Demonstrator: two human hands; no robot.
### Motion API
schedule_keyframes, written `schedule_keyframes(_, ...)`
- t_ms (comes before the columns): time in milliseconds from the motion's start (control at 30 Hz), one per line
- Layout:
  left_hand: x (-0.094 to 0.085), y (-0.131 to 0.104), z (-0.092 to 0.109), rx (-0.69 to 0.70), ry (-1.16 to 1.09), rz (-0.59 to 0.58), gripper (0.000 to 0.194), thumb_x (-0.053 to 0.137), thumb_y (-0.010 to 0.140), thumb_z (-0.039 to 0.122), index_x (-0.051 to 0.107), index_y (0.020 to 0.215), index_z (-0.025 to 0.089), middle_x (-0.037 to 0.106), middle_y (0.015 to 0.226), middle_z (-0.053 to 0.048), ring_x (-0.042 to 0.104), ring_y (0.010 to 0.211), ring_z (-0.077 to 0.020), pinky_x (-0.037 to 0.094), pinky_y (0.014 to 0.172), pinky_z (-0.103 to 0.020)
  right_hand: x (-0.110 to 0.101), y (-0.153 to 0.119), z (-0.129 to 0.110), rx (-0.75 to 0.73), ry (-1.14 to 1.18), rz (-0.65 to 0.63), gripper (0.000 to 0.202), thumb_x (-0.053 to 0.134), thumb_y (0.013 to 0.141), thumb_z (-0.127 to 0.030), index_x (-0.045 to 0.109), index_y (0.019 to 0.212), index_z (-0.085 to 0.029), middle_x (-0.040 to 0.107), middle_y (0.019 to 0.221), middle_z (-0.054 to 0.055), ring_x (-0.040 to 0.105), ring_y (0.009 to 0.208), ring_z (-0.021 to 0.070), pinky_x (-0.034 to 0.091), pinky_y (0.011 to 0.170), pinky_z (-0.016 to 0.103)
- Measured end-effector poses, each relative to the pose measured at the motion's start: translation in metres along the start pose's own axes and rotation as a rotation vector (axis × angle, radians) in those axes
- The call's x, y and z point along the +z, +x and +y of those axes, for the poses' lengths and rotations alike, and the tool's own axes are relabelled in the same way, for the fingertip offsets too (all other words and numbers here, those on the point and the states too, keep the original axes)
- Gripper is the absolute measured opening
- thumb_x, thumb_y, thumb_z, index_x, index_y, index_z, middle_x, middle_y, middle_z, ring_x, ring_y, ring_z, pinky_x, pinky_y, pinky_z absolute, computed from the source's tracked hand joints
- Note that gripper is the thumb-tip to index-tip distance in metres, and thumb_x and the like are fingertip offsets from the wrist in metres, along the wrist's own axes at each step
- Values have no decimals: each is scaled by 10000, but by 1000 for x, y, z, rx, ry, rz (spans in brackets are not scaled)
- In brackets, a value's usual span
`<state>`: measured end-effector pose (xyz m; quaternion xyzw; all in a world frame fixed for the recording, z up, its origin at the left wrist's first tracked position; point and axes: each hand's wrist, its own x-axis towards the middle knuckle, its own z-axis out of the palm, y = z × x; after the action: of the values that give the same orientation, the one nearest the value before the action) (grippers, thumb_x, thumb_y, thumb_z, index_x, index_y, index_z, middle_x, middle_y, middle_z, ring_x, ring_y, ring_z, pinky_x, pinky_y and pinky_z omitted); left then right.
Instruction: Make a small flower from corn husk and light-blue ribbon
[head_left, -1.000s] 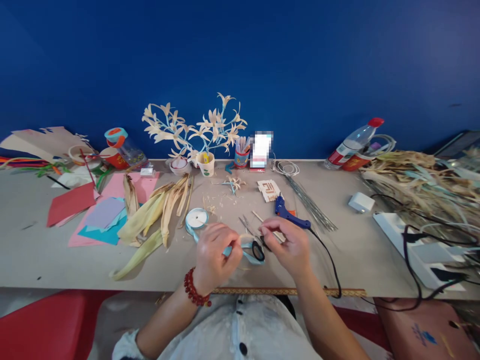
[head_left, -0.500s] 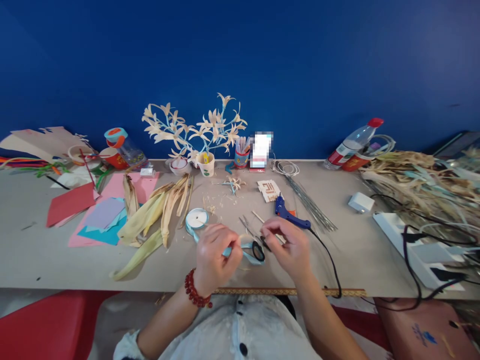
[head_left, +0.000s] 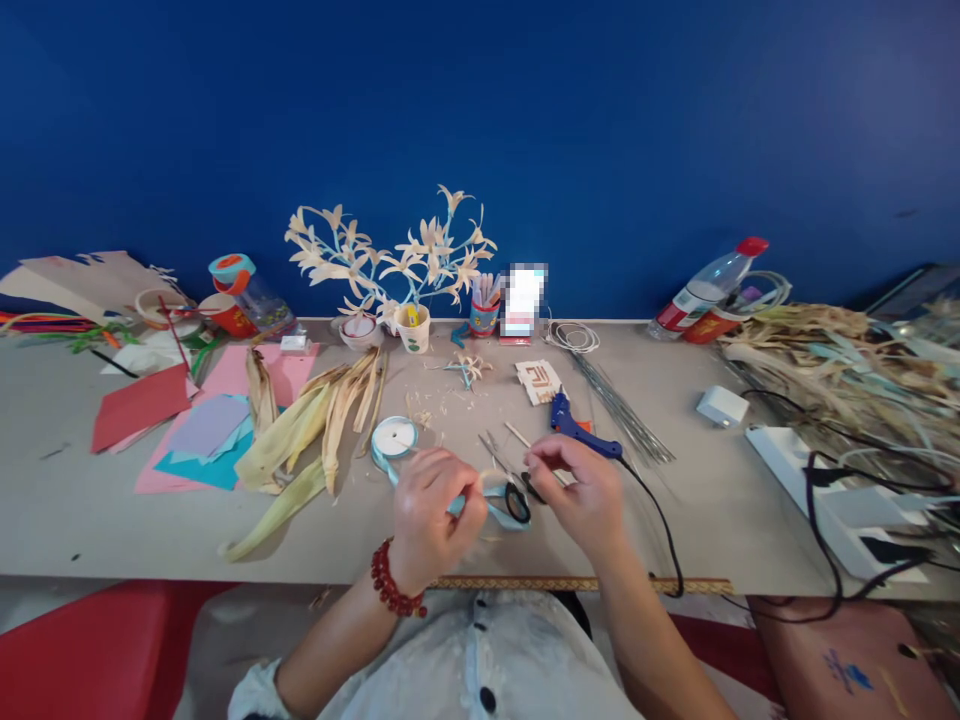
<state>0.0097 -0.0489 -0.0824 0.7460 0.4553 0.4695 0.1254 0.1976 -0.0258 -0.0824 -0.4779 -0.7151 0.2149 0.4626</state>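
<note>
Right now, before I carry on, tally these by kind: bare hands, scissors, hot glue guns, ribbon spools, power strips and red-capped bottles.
Left hand and right hand: 2
Black-handled scissors: 1
Blue hot glue gun: 1
Light-blue ribbon spool: 1
White power strip: 1
Red-capped bottle: 1
Total: 7

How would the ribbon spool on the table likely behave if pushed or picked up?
The ribbon spool lies flat, so a push would probably slide it rather than roll it. Its blue ribbon curves loosely off the rim, so it would likely trail floppily when lifted.
</note>
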Motion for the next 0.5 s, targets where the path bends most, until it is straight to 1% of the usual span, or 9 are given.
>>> schedule_keyframes(67, 1, 1, 0, 1, 11, 4, 118, 533, 802, 109, 528, 732, 205, 549, 636, -10, 537, 685, -176, 461, 724, -344, -3, -2, -1, 21, 23, -15, 65, 561, 844, -176, 613, 812, -198, 658, 741, 22, 627, 649, 158, 501, 614, 256)
schedule_keyframes(167, 2, 3, 1, 24, 30, -13, 112, 532, 800, 118, 531, 731, 206, 553, 637, -13, 538, 687, -181, 461, 722, -347, 4, -3, -12, 19, 95, -155, 122, 567, 836, -176, 612, 948, -195, 669, 871, 41, 636, 713, 160, 511, 654, 262)
schedule_keyframes(233, 1, 4, 2, 37, 37, -23, 111, 530, 800, 119, 531, 729, 205, 560, 640, -15, 538, 689, -182, 460, 724, -349, 11, -3, -19, 6, 101, -195, 78, 572, 827, -162, 609, 887, -196, 654, 796, 22, 614, 661, 145, 496, 619, 247)
schedule_keyframes(267, 1, 4, 3, 40, 40, -23, 111, 531, 799, 117, 531, 730, 204, 561, 640, -16, 539, 691, -183, 458, 725, -349, 13, -2, -20, 1, 91, -191, 57, 568, 826, -153, 604, 835, -197, 639, 738, 8, 598, 625, 136, 483, 595, 239)
schedule_keyframes(333, 0, 4, 2, 40, 43, -16, 110, 536, 796, 111, 533, 735, 202, 559, 639, -15, 541, 695, -184, 454, 721, -348, 14, -1, -17, -1, 60, -162, 95, 554, 830, -140, 592, 765, -199, 617, 666, -7, 577, 582, 128, 462, 563, 230)
schedule_keyframes(400, -1, 3, 1, 30, 37, -1, 114, 541, 792, 102, 532, 738, 202, 552, 637, -12, 538, 686, -180, 448, 710, -341, 10, 0, -8, 16, 14, -111, 99, 554, 834, -144, 594, 761, -197, 626, 673, -3, 581, 585, 131, 462, 566, 233)
schedule_keyframes(500, -1, 1, -2, 16, 18, 19, 121, 541, 793, 95, 534, 738, 203, 550, 633, -7, 534, 679, -174, 439, 704, -331, -1, -1, 4, 51, -51, 15, 95, 550, 843, -158, 593, 767, -193, 629, 698, 13, 595, 602, 144, 482, 581, 248)
